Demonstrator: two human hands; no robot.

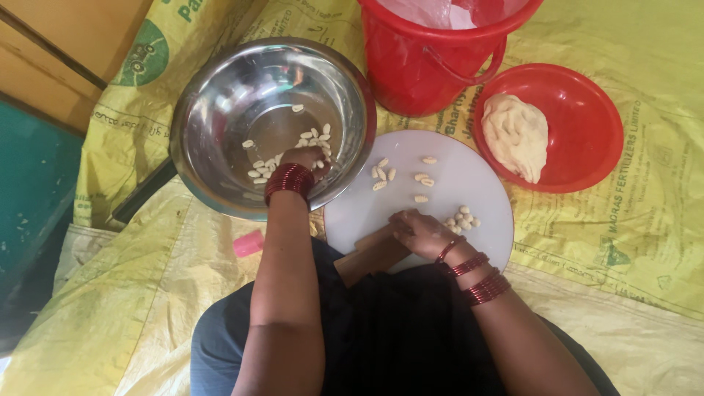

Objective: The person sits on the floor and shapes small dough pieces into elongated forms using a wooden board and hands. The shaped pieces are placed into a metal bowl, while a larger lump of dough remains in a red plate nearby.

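My left hand, with red bangles at the wrist, reaches into a large steel bowl and rests among several small pale dough pieces at its bottom; the fingers are curled and I cannot tell if they hold any. My right hand lies on a round white board, fingers closed against a wooden tool at the board's near edge. More small dough pieces are scattered on the board, with a cluster just right of the hand.
A red bucket stands behind the board. A red bowl with a lump of pale dough sits to the right. A small pink cap lies on the yellow sacking that covers the floor.
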